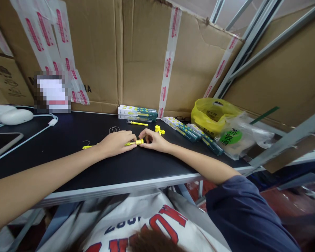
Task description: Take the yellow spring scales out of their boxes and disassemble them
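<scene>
My left hand (118,142) is closed around a slim yellow stick-like tool with a metallic shaft, low over the black tabletop. My right hand (155,140) pinches at the tool's yellow cylindrical end (139,142), its fingertips close to those of my left. A yellow strip with a thin wire hook (86,147) pokes out beyond my left wrist; whether it belongs to the same tool is hidden. Thin bent wires (114,130) lie just behind my left hand. Small yellow caps (159,130) sit behind my right hand, and a yellow rod (138,123) lies farther back.
Printed boxes (137,112) are stacked at the back, with more boxes (182,128) to the right. A yellow plastic bag (212,115) and a clear bag (233,136) stand at the right. White cables, a white case (16,116) and a phone (4,145) occupy the left. Cardboard walls the back.
</scene>
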